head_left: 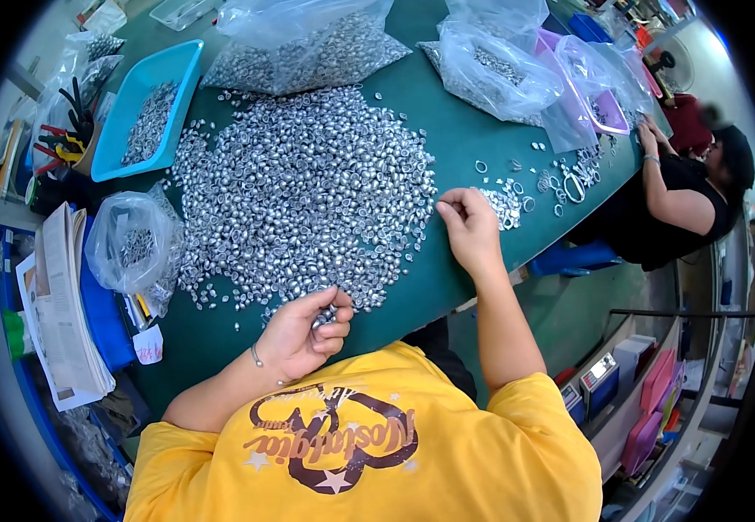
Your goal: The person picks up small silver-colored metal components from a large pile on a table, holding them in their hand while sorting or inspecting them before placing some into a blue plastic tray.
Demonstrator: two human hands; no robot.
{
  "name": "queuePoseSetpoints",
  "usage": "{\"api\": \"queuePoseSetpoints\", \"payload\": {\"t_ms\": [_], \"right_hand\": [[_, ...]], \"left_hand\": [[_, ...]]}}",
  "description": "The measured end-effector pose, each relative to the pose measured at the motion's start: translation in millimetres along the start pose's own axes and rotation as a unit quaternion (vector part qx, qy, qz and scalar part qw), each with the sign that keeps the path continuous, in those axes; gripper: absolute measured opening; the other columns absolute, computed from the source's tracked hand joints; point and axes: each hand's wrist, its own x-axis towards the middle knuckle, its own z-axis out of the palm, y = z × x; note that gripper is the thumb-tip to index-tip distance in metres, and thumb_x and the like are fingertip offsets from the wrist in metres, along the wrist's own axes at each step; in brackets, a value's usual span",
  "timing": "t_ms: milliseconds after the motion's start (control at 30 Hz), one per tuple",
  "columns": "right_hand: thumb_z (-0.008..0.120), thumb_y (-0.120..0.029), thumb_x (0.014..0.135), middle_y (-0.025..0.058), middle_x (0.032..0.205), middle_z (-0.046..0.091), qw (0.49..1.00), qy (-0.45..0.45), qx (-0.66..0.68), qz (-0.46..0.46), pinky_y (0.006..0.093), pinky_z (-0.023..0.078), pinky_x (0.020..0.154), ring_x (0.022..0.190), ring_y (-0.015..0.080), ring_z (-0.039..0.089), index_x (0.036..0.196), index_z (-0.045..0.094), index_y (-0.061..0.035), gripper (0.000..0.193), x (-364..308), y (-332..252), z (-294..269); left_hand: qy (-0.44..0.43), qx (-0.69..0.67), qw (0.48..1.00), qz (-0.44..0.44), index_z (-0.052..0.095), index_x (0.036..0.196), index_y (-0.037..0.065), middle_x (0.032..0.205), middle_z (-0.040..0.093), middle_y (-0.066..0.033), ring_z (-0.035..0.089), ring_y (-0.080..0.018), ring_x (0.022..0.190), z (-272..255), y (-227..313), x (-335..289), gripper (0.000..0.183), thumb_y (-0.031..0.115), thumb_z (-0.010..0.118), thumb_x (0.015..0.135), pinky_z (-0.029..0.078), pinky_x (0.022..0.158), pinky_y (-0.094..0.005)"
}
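A big heap of small silver metal caps covers the green table. My left hand is curled at the heap's near edge, with a few caps held in its fingers. At the heap's right edge my right hand has its fingers pinched together on a small cap. Just right of that hand lies a small separate pile of caps.
A blue tray with caps stands at the left, and clear bags of caps at the back. A knotted bag and papers lie at the left. Another person works at the right with loose rings.
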Motion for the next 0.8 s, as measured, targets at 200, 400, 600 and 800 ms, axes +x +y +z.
{"api": "queuePoseSetpoints", "payload": {"t_ms": [200,400,600,800], "right_hand": [[0.052,-0.007,0.083,0.0058,0.076,0.053,0.586,-0.159,0.736,0.300,0.0179,0.032,0.047,0.057,0.0076,0.041,0.094,0.054,0.0017,0.014,-16.6,-6.3,-6.8],[0.051,-0.004,0.082,0.0054,0.075,0.050,0.466,-0.208,0.816,0.272,0.0190,0.032,0.048,0.061,0.0088,0.041,0.098,0.054,0.0033,0.018,-23.6,-7.0,-6.4],[0.049,-0.002,0.080,0.0087,0.078,0.054,0.493,-0.220,0.794,0.281,0.0199,0.036,0.049,0.065,0.0107,0.047,0.100,0.053,0.0057,0.022,-20.3,-10.8,-13.6],[0.058,-0.010,0.076,0.0030,0.065,0.057,0.866,-0.070,0.382,0.315,0.0204,0.039,0.047,0.054,0.0083,0.049,0.084,0.061,0.0022,0.015,-7.5,-0.2,-15.6]], "left_hand": [[0.001,-0.006,1.000,-0.004,0.047,0.087,0.004,0.075,0.042,-0.0038,0.035,-0.0073,0.055,1.8,0.1,2.1,0.019,0.022,0.040,0.089,0.029,0.043,-0.0169],[0.000,0.009,1.000,-0.007,0.047,0.086,0.004,0.074,0.042,-0.0036,0.035,-0.0072,0.055,2.5,-0.1,2.9,0.019,0.022,0.041,0.089,0.029,0.043,-0.0167],[0.006,0.002,1.000,-0.004,0.047,0.086,0.004,0.074,0.042,-0.0034,0.035,-0.0072,0.055,1.9,0.4,2.1,0.019,0.022,0.041,0.089,0.029,0.042,-0.0170],[-0.010,-0.009,1.000,-0.002,0.046,0.088,0.002,0.075,0.044,-0.0047,0.035,-0.0071,0.054,1.7,0.8,2.8,0.019,0.021,0.042,0.089,0.028,0.042,-0.0165]]}}
